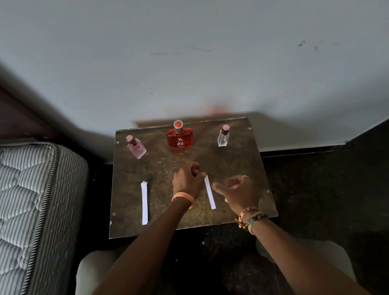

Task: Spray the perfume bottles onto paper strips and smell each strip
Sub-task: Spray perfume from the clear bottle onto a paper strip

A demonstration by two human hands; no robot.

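Note:
Three perfume bottles stand in a row at the back of the small brown table [236, 157]: a pink bottle [137, 147] on the left, a red bottle [179, 138] in the middle and a clear bottle [223, 137] on the right. A white paper strip [144, 202] lies flat at the front left. A second paper strip [210, 194] lies right of centre. My left hand [188, 179], fingers curled, pinches that strip's far end. My right hand [238, 189] hovers just right of the strip, fingers relaxed, holding nothing.
A striped mattress [21, 197] borders the table on the left, under a dark wooden frame [8, 102]. A pale wall [204, 52] rises right behind the bottles. Dark floor [345, 193] lies to the right. My knees [91, 274] sit below the table's front edge.

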